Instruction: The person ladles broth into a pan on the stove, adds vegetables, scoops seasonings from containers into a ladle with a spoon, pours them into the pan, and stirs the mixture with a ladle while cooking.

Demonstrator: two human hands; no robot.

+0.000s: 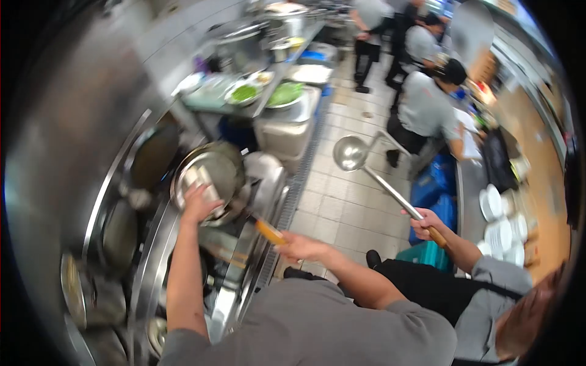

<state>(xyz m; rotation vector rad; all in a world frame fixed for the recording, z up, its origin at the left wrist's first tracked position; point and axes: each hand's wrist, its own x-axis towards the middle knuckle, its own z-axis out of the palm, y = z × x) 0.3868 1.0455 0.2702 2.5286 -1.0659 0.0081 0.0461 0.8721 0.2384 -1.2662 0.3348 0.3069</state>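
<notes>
My right hand (299,247) is closed round the orange handle (268,232) of a round metal pan (231,166) at the cooking line on the left. My left hand (199,205) reaches into the pan, its fingers over a pale, blurred bundle (198,177) that I cannot name for certain. To the right, a co-worker's hand (425,224) grips the wooden-ended handle of a large metal ladle (350,153), whose bowl hangs in the air over the aisle.
Woks (119,235) stand along the left wall. A bowl of chopped greens (244,93) sits on the shelf ahead. A tiled aisle (323,207) runs forward, with several people farther along. Stacked white bowls (499,235) and blue bins (434,180) line the right side.
</notes>
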